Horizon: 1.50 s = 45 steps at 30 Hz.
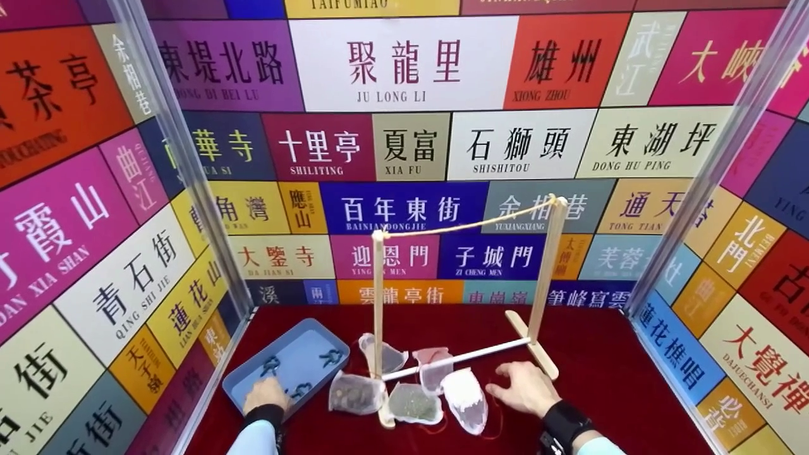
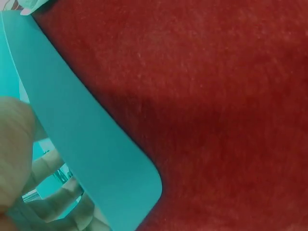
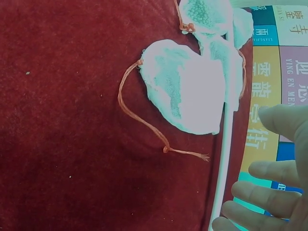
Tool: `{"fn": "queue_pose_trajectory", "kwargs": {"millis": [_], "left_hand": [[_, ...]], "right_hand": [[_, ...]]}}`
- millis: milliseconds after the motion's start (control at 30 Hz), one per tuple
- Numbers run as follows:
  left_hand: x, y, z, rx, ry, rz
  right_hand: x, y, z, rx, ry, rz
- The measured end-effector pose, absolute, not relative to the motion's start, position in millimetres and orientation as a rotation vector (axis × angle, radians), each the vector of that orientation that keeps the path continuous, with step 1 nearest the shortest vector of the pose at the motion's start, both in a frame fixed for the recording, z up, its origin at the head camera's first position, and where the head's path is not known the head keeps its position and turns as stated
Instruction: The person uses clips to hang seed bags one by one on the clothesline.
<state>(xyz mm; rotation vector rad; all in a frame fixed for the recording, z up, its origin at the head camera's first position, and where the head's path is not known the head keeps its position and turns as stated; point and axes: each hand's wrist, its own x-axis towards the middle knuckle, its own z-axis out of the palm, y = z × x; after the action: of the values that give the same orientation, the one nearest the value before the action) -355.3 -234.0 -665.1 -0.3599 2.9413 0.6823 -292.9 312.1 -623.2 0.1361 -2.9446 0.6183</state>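
My left hand (image 1: 268, 394) reaches down into the blue tray (image 1: 243, 373) at its near left end. In the left wrist view its spread fingers (image 2: 55, 199) show past the tray wall, fingertips hidden behind it. Small dark-green clip-like pieces (image 1: 330, 357) lie in the tray, one close beyond the hand. My right hand (image 1: 526, 387) hovers with loosely spread fingers right of a white-filled mesh bag (image 1: 464, 395) with a red cord (image 3: 144, 124). Nothing shows between its fingers.
A wooden stand has two posts (image 1: 547, 272), a string (image 1: 468, 226) across the top and a white rod (image 1: 486, 349) low down. Around its left foot lie a brown-filled bag (image 1: 357, 393), a green-filled bag (image 1: 414, 403), a pinkish bag (image 1: 436, 370) and a grey bag (image 1: 389, 359).
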Motion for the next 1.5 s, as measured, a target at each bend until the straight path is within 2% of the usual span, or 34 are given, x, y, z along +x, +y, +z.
{"fn": "queue_pose_trajectory", "kwargs": {"millis": [133,467,833,1100,1500], "left_hand": [[-350.9,-228.4,-655.3,-0.361,2.943,0.744],[-363.0,-234.9,-677.3,-0.337,3.079,0.743],[-364.5,-231.9,-659.7,-0.292,3.165,0.890],[-377.7,-197.3,-625.5,-0.110,3.233,0.954],[-369.6,-137.9,-592.0,0.276,3.124,1.023]], "right_hand": [[-292.5,311.1,-622.7,0.156,-2.942,0.621],[-290.5,313.1,-620.5,0.197,-2.931,0.613],[-290.5,307.5,-616.6,0.249,-2.935,0.650],[-294.4,300.0,-608.0,0.309,-2.907,0.695],[-296.8,275.5,-594.1,0.686,-2.775,0.798]]}}
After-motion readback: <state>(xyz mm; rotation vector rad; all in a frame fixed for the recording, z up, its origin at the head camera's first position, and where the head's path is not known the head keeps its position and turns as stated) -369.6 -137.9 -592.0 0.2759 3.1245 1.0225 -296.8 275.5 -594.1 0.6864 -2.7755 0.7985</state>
